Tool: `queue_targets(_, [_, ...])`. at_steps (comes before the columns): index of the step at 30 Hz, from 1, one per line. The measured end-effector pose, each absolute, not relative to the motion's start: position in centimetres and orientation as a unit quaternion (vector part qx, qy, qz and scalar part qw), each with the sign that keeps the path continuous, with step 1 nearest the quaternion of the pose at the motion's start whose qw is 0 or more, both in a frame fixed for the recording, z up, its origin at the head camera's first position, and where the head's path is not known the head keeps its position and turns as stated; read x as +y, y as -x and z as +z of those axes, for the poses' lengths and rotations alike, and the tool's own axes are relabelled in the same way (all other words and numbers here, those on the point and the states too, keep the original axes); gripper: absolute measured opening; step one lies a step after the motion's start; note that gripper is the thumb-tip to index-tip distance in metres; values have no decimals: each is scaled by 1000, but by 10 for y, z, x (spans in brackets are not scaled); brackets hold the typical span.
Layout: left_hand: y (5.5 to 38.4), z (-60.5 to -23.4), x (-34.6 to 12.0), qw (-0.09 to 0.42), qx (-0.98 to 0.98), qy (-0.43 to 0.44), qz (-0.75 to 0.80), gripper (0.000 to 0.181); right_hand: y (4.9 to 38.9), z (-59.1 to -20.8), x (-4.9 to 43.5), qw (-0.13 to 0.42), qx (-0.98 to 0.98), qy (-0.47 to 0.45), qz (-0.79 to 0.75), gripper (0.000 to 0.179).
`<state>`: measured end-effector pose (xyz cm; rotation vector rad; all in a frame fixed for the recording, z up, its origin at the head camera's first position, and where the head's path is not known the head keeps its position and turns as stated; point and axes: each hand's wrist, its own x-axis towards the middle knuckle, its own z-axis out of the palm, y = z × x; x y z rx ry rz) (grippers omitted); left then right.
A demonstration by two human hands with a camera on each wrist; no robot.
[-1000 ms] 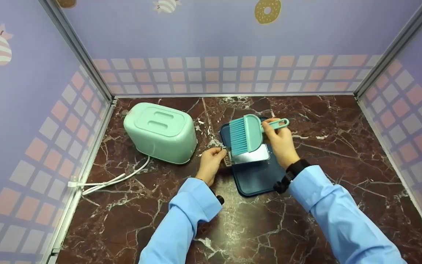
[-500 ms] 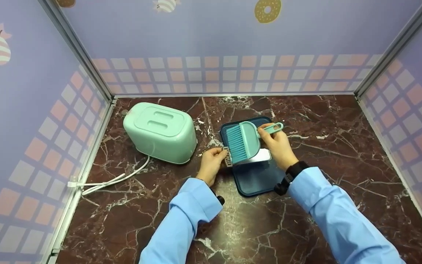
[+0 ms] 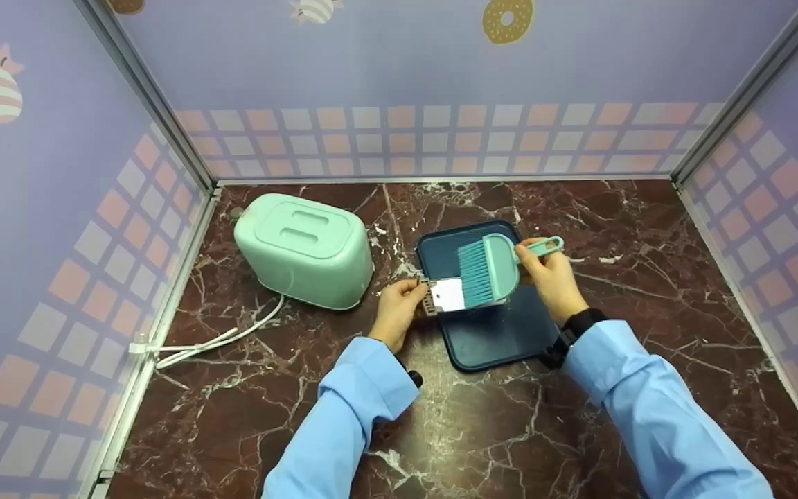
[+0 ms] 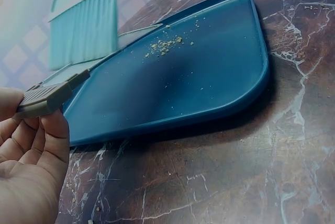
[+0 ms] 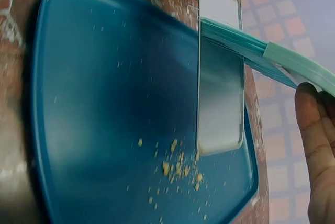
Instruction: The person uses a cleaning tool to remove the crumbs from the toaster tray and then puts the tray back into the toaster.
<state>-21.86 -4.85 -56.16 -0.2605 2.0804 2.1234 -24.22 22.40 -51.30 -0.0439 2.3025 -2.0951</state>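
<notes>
My left hand [image 3: 399, 312] pinches the brown ribbed end of a flat metal crumb tray [image 3: 449, 294] between thumb and fingers. The crumb tray reaches out over a dark blue tray [image 3: 489, 339]. In my right hand [image 3: 548, 277] is the handle of a mint-green brush [image 3: 503, 267], held between thumb and fingers. Its teal bristles [image 5: 230, 38] lie across the crumb tray and cover part of its middle. Yellowish crumbs [image 4: 165, 46] lie scattered on the blue tray, below the crumb tray's far end in the right wrist view.
A mint-green toaster [image 3: 305, 249] stands to the left on the dark red marbled tabletop [image 3: 496, 436]. Its white cord [image 3: 219, 339] runs to the left wall. Patterned panels [image 3: 399, 76] enclose the back and both sides.
The brush first moved slightly left and down toward the brown end, then swept right along the crumb tray, baring its left part. My left hand and the crumb tray stayed nearly still.
</notes>
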Motion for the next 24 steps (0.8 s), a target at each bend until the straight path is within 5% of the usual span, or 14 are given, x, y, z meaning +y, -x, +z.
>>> queue_targets(24, [219, -561, -51, 61, 702, 89, 704, 27, 249, -512, 282, -61, 823, -31, -564, 50])
